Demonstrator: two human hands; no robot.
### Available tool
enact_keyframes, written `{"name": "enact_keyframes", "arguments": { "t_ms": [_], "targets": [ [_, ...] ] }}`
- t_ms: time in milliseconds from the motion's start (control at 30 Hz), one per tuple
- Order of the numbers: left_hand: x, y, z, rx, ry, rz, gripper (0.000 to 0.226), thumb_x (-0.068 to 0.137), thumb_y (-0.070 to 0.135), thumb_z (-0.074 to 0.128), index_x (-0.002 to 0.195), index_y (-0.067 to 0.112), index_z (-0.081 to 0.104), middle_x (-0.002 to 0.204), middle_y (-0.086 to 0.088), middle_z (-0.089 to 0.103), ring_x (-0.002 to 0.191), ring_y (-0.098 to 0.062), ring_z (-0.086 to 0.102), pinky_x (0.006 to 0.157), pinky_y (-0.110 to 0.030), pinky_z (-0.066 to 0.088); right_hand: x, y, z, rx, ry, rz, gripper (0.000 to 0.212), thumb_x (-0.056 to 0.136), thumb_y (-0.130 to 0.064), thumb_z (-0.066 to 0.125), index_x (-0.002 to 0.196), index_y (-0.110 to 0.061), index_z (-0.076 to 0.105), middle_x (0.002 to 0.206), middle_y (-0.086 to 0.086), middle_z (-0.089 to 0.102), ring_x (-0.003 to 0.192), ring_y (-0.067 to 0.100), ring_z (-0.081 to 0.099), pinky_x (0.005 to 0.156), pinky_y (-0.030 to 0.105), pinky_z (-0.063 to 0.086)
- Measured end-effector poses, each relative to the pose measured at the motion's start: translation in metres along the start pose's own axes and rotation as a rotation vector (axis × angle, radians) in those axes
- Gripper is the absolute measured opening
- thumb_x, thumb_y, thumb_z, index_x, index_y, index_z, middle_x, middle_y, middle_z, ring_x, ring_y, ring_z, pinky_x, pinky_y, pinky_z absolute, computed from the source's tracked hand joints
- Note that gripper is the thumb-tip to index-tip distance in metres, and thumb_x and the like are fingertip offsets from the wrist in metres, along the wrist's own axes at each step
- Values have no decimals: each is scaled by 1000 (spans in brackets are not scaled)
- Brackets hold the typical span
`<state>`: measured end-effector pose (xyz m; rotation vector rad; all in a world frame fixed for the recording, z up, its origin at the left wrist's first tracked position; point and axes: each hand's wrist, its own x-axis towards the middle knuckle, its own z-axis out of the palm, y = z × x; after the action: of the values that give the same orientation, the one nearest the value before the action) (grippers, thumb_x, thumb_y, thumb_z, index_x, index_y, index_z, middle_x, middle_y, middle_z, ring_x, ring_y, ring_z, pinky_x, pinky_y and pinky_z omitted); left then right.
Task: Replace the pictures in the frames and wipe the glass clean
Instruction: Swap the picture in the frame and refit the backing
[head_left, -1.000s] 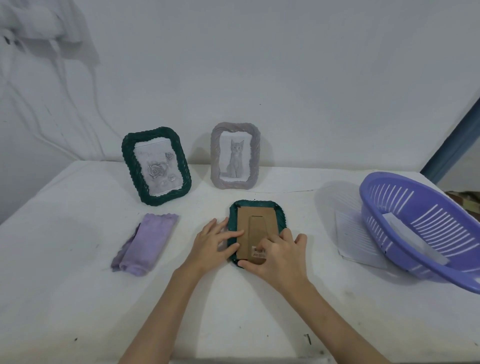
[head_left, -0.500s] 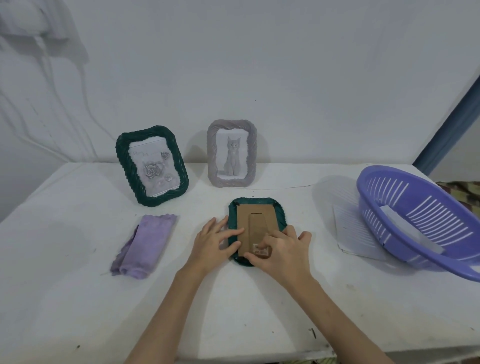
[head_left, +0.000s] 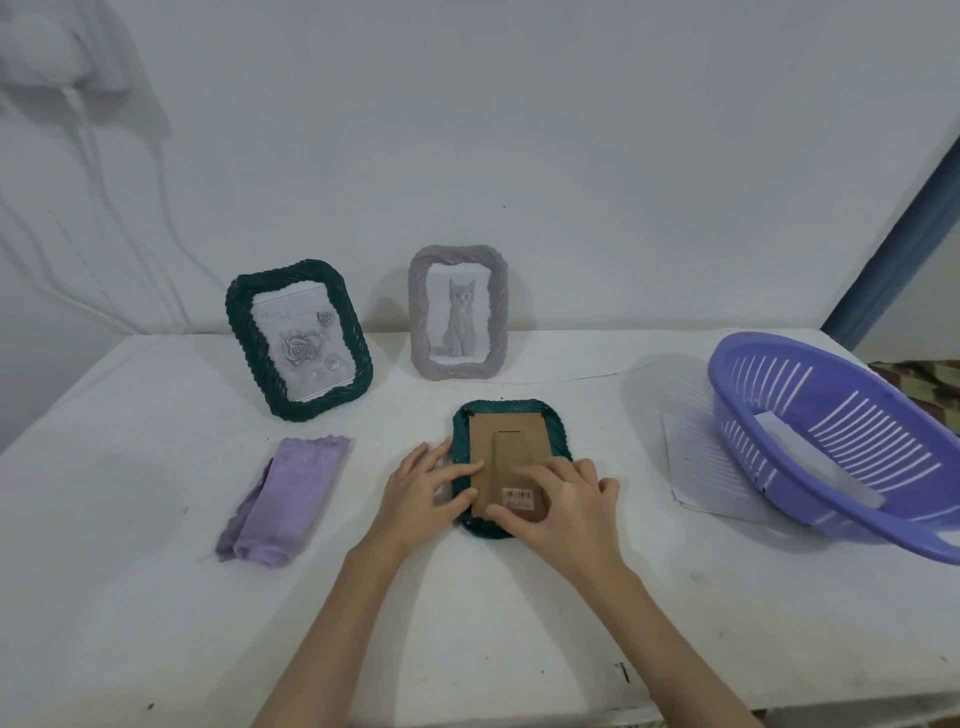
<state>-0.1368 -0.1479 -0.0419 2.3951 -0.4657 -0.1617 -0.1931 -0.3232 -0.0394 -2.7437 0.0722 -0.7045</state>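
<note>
Face-down dark green woven picture frame (head_left: 511, 410) lies mid-desk, brown cardboard backing (head_left: 506, 441) still on. Left hand (head_left: 421, 488) presses flat; right hand (head_left: 566, 504) fingers curl onto the backing. Behind it, two frames stand filled. Wiping apparently remains.

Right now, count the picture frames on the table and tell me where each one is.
3. The dark green frame with the rose picture stands back left; the grey frame with the cat picture stands to its right; a second green frame lies face down under both hands. None seem hidden.
</note>
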Motion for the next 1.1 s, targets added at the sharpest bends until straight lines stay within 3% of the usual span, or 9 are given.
{"name": "enact_keyframes", "arguments": {
  "t_ms": [167, 233, 333, 400, 467, 567, 833, 967, 1100],
  "targets": [
    [5, 4, 1, 50, -22, -104, 71, 85, 47, 53, 145, 26, 21, 157, -4, 10, 145, -20, 0, 116, -34, 4, -2, 23, -3, 98, -166, 207, 93, 54, -85, 33, 131, -34, 44, 135, -4, 42, 119, 20, 36, 91, 34, 29],
    [9, 10, 0, 63, -53, -178, 76, 81, 49, 52, 143, 14, 26, 157, -9, 6, 145, -23, -7, 118, -36, 0, -1, 24, -3, 120, -209, 231, 100, 51, -86, 30, 134, -31, 41, 134, -6, 42, 119, 17, 34, 92, 32, 28],
    [12, 15, -1, -172, -11, -166, 55, 85, 26, 62, 134, 14, 40, 153, -10, 20, 145, -23, -6, 117, -38, 2, 2, 23, -5, 203, -227, 263, 96, 55, -84, 43, 133, -27, 45, 132, -8, 44, 118, 14, 33, 91, 28, 26],
    [9, 18, -6, -504, 42, -142, 50, 84, 9, 63, 129, 19, 44, 143, -7, 40, 142, -23, 19, 115, -37, 19, 5, 24, -6, 332, -253, 304, 83, 65, -72, 60, 134, -29, 43, 129, -8, 46, 117, 14, 33, 95, 29, 29],
    [8, 24, -14, -839, 74, -134, 48, 85, 0, 59, 123, 26, 48, 123, -6, 58, 118, -24, 53, 95, -36, 48, 10, 25, -11, 520, -312, 346, 77, 70, -61, 65, 136, -32, 37, 123, -6, 51, 114, 16, 38, 98, 35, 36],
    [8, 39, -29, -1066, 145, -131, 51, 85, -2, 57, 129, 22, 49, 112, -9, 65, 96, -21, 64, 71, -27, 55, 29, 25, -25, 686, -325, 358, 70, 79, -52, 60, 140, -33, 30, 114, -2, 56, 97, 20, 53, 81, 26, 45],
    [12, 93, -26, -705, 221, 4, 89, 73, 20, 75, 142, 27, 20, 117, 6, 59, 88, -8, 60, 72, -18, 49, 101, 3, -70, 656, -359, 80, 34, 92, -56, 30, 125, -57, 40, 66, -9, 59, 62, 4, 53, 66, 22, 45],
    [13, 102, -14, -744, 242, -18, 94, 73, 21, 76, 144, 23, 15, 118, 5, 59, 86, -9, 59, 68, -7, 48, 113, 13, -78, 487, -348, 56, 34, 89, -62, 30, 116, -53, 50, 72, -4, 63, 66, 7, 55, 65, 26, 44],
    [13, 106, -7, -751, 242, -31, 96, 71, 29, 74, 144, 26, 12, 115, 9, 60, 87, -6, 58, 74, -16, 49, 113, 21, -79, 537, -395, 37, 29, 88, -62, 34, 107, -50, 53, 72, -4, 63, 63, 6, 55, 70, 31, 49]
  ]
}}
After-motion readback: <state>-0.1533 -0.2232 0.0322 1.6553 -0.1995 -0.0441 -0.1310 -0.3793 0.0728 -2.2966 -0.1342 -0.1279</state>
